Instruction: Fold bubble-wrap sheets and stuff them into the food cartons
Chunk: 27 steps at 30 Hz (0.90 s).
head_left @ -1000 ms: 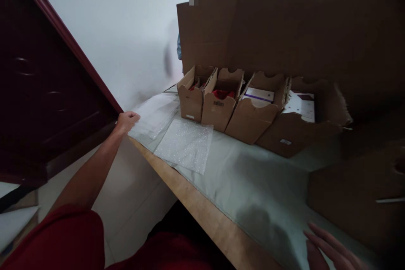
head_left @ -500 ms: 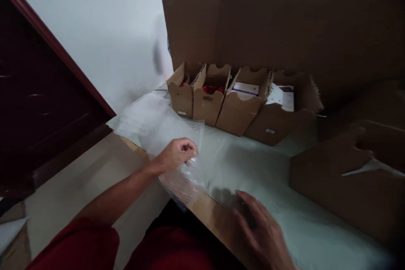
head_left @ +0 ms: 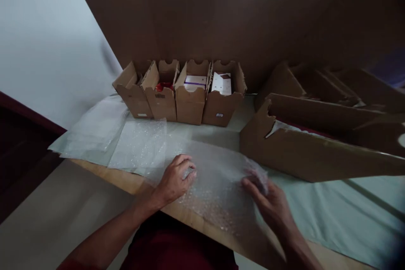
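A clear bubble-wrap sheet (head_left: pixel 218 177) stretches across the front of the table between my hands; whether it is a bag, I cannot tell. My right hand (head_left: pixel 274 204) is closed on its right end, thumb in front and fingers behind the plastic. Curled over the sheet's left part, my left hand (head_left: pixel 177 179) has thumb and fingertips close together on the plastic. To the left lie another bubble-wrap piece (head_left: pixel 139 143) and a stack of clear bubble-wrap pieces (head_left: pixel 95 124).
Several open cardboard bins stand at the back, holding red packets (head_left: pixel 163 87), a white-and-purple box (head_left: pixel 195 80) and white boxes (head_left: pixel 222 83). A large cardboard bin (head_left: pixel 316 156) stands at right. Behind rises a tall cardboard panel (head_left: pixel 202 21). A pale green cloth (head_left: pixel 316 211) covers the table.
The view has turned right. The bubble-wrap sheet now extends rightward over the table. My right hand, open and apart before, has gripped its right end. My left hand stays at the plastic.
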Each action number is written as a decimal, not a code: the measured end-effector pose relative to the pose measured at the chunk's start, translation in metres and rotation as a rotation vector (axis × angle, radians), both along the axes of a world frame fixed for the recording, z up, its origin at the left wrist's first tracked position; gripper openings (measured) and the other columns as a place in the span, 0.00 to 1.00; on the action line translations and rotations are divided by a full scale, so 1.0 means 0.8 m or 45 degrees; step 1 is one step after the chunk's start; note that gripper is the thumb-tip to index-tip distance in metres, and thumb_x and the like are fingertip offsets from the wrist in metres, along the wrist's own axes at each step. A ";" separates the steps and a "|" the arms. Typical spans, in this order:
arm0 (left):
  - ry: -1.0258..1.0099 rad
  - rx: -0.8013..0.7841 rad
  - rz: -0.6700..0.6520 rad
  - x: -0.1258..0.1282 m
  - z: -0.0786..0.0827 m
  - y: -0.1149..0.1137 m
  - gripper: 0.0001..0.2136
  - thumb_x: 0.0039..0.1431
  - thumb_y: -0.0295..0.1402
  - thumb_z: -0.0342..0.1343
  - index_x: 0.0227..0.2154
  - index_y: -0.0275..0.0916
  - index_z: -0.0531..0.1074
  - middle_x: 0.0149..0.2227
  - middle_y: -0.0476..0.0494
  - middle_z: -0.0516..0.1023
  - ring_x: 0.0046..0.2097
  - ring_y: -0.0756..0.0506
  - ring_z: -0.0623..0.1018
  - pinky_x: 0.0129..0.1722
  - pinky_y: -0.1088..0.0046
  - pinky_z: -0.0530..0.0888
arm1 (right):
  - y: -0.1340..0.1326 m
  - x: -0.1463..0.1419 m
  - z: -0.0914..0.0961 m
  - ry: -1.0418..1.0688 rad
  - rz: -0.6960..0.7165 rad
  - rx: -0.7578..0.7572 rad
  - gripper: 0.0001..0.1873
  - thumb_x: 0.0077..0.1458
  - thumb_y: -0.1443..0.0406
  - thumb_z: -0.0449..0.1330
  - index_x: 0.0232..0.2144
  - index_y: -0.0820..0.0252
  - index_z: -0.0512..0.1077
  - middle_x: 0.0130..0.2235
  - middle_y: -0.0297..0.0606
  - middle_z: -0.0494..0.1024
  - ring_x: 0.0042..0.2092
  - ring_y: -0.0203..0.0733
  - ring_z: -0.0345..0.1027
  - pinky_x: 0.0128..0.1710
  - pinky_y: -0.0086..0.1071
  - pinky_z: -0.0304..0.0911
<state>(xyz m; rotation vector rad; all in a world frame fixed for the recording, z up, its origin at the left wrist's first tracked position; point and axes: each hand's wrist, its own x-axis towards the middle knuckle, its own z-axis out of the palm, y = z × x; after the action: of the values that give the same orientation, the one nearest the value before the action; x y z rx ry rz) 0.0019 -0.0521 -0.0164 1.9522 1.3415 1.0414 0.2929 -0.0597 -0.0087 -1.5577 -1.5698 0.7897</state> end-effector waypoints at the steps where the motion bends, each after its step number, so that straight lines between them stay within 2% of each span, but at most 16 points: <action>1: 0.094 0.056 -0.017 -0.006 -0.006 -0.001 0.06 0.60 0.29 0.56 0.35 0.40 0.77 0.46 0.37 0.78 0.51 0.40 0.78 0.52 0.58 0.75 | 0.003 0.015 0.000 -0.012 -0.057 -0.002 0.18 0.53 0.50 0.62 0.35 0.57 0.79 0.30 0.39 0.82 0.31 0.48 0.76 0.32 0.36 0.72; 4: 0.215 0.165 -0.069 -0.018 -0.018 -0.006 0.07 0.61 0.26 0.54 0.36 0.40 0.78 0.45 0.38 0.79 0.50 0.41 0.78 0.50 0.60 0.77 | 0.007 0.046 -0.004 0.022 -0.197 -0.013 0.18 0.51 0.50 0.66 0.36 0.57 0.79 0.28 0.38 0.81 0.30 0.46 0.75 0.29 0.34 0.69; 7: 0.234 0.223 0.024 -0.024 -0.020 -0.002 0.09 0.62 0.25 0.53 0.37 0.40 0.78 0.47 0.39 0.79 0.50 0.42 0.79 0.51 0.62 0.77 | 0.003 0.051 -0.010 0.147 -0.251 -0.051 0.21 0.50 0.50 0.68 0.40 0.59 0.79 0.28 0.39 0.81 0.29 0.46 0.74 0.27 0.33 0.68; 11: 0.435 0.131 0.218 -0.039 -0.013 0.027 0.10 0.60 0.27 0.55 0.42 0.38 0.77 0.49 0.36 0.78 0.52 0.38 0.79 0.54 0.58 0.76 | 0.000 0.039 -0.018 0.213 -0.244 -0.114 0.23 0.52 0.49 0.68 0.42 0.60 0.80 0.33 0.41 0.83 0.33 0.47 0.76 0.31 0.34 0.70; 15: 0.692 0.019 0.364 -0.055 -0.008 0.053 0.15 0.60 0.29 0.56 0.49 0.34 0.76 0.50 0.32 0.77 0.52 0.35 0.79 0.53 0.55 0.77 | 0.004 0.034 -0.028 0.200 -0.253 -0.079 0.22 0.51 0.49 0.68 0.39 0.59 0.81 0.33 0.40 0.83 0.33 0.45 0.75 0.32 0.34 0.69; 20: 0.792 0.033 0.472 -0.062 -0.011 0.056 0.17 0.60 0.31 0.57 0.51 0.35 0.75 0.49 0.33 0.76 0.52 0.34 0.78 0.54 0.55 0.76 | 0.003 0.037 -0.030 0.210 -0.247 -0.065 0.20 0.54 0.49 0.65 0.39 0.59 0.81 0.32 0.40 0.83 0.34 0.45 0.75 0.35 0.35 0.70; 24: 0.773 0.073 0.476 -0.065 -0.013 0.051 0.15 0.60 0.31 0.56 0.50 0.36 0.76 0.49 0.33 0.76 0.52 0.35 0.77 0.56 0.55 0.75 | 0.004 0.029 -0.025 0.125 -0.216 -0.081 0.20 0.53 0.50 0.65 0.40 0.60 0.81 0.35 0.42 0.84 0.35 0.47 0.76 0.35 0.35 0.70; 27: 0.776 0.099 0.514 -0.070 -0.013 0.050 0.15 0.61 0.31 0.55 0.50 0.36 0.76 0.49 0.33 0.76 0.52 0.34 0.77 0.56 0.54 0.74 | 0.007 0.018 -0.023 -0.106 -0.164 -0.121 0.19 0.50 0.53 0.65 0.38 0.60 0.82 0.30 0.39 0.83 0.32 0.47 0.75 0.31 0.35 0.67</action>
<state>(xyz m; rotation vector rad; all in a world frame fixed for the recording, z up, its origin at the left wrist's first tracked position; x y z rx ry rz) -0.0540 -0.0123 -0.0268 2.2093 2.1181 0.6834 0.3073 -0.0540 -0.0272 -1.7618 -1.4926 0.7455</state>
